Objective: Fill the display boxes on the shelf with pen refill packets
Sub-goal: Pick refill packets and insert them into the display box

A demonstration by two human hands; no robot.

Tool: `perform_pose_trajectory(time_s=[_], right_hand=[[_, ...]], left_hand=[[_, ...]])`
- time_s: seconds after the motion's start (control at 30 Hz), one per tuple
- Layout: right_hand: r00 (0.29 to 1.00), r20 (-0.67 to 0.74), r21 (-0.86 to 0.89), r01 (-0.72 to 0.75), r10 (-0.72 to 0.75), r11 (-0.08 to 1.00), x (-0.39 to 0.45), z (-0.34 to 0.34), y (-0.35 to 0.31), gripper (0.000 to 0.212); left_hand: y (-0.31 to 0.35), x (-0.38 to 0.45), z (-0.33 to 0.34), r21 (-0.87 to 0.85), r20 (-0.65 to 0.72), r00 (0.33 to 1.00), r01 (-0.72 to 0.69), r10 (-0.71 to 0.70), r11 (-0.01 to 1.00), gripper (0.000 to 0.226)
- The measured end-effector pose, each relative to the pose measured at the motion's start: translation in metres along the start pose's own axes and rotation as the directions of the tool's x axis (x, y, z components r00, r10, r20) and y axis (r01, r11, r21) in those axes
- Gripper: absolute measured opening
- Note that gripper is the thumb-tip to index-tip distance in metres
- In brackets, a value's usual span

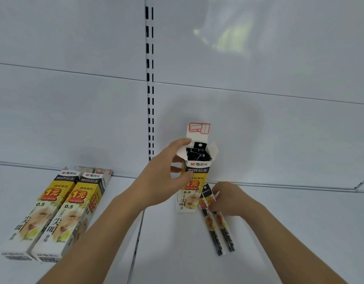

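The left hand (pixel 166 173) grips the open box (pixel 194 177) standing upright at the shelf's (pixel 279 232) back edge, already partly filled. The right hand (pixel 228 198) pinches two refill packets (pixel 218 224) lying beside it, not yet in. Two more boxes (pixel 54 214) lie flat near the shelf's left edge, seemingly unfilled.

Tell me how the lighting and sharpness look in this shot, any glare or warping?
Head view: even, soft light; a greenish-white reflection glares on the upper back panel; a faint shadow surrounds the upright box; wide-angle bending bows the shelf lines; print on the lying boxes is slightly soft.
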State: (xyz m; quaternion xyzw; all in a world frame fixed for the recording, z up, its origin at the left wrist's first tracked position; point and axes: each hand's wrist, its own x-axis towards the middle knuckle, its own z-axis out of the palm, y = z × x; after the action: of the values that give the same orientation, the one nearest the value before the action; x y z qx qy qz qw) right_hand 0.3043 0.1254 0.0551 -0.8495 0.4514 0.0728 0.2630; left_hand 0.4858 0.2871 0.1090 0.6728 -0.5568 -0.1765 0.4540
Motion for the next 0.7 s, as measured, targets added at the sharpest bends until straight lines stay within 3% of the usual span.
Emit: perform_pose_trajectory(time_s=[0.13, 0.23, 0.3, 0.43, 0.57, 0.7], right_hand=[[0.989, -0.138, 0.040, 0.066, -0.060, 0.997, -0.011, -0.030, -0.004, 0.003], [0.963, -0.266, 0.251, 0.113, -0.044, 0.961, -0.028, -0.067, -0.008, 0.018], [0.975, -0.222, 0.295, 0.091, -0.025, 0.951, -0.035, -0.071, -0.014, 0.022], [0.999, -0.013, 0.208, -0.031, 0.034, 0.978, -0.027, -0.021, -0.021, 0.017], [0.997, 0.031, 0.122, -0.068, 0.065, 0.990, -0.008, 0.010, -0.022, 0.009], [0.998, 0.027, 0.068, -0.063, 0.061, 0.996, -0.004, 0.014, -0.030, 0.017]], left_hand=[[0.000, -0.001, -0.001, 0.004, 0.002, 1.000, -0.006, 0.006, 1.000, 0.072], [0.000, 0.000, 0.000, 0.002, 0.005, 1.000, -0.005, 0.005, 1.000, 0.072], [-0.001, -0.001, 0.001, -0.006, 0.000, 1.000, -0.004, 0.004, 1.000, 0.072], [-0.001, -0.001, 0.002, -0.003, -0.012, 1.000, -0.005, 0.005, 1.000, 0.072], [-0.001, -0.001, 0.002, 0.002, -0.008, 1.000, -0.005, 0.005, 1.000, 0.072], [0.000, -0.001, 0.003, 0.008, -0.012, 1.000, -0.006, 0.006, 1.000, 0.072]])
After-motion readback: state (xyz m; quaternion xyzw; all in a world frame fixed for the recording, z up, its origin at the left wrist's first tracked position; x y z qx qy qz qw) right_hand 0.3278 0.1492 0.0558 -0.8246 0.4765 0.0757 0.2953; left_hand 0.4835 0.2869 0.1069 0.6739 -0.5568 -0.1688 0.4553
